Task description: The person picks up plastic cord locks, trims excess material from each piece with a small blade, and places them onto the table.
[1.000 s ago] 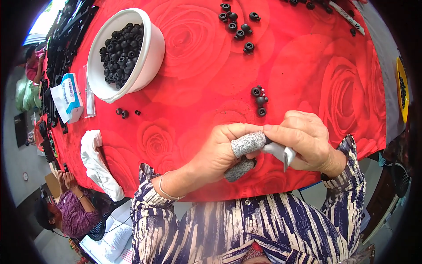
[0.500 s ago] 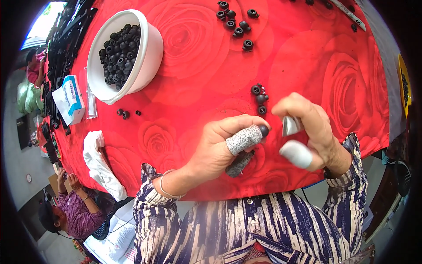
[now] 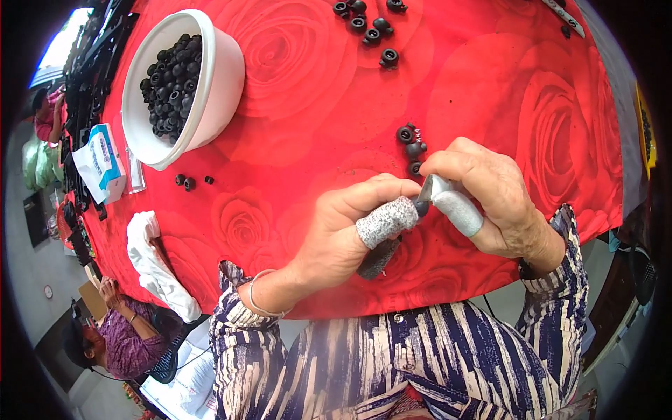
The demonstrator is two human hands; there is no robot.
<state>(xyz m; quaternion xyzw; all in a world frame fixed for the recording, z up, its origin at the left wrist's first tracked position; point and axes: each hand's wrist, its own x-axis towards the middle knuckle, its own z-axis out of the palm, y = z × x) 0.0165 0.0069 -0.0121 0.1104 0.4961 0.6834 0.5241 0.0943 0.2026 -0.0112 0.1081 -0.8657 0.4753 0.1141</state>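
My left hand (image 3: 334, 225), with speckled grey covers (image 3: 386, 221) on its fingers, pinches a small round black part (image 3: 422, 208) in front of me. My right hand (image 3: 493, 192) has a pale cover (image 3: 456, 212) on a finger and grips a small flat metal blade (image 3: 426, 187). The blade's edge is right at the black part; whether it cuts in cannot be made out. Just beyond the fingertips, a few similar black parts (image 3: 411, 149) lie close together, partly hidden by my right hand.
A white tub (image 3: 222, 91) full of black parts stands at the far left. Near it are a blue-and-white box (image 3: 105, 162), loose black bits (image 3: 186, 183) and a white cloth (image 3: 150, 255). More black parts (image 3: 371, 35) lie at the back. Two people sit at left.
My right hand has moved left and brought the blade up to the black part. My left hand still pinches that part. The whole view has shifted slightly.
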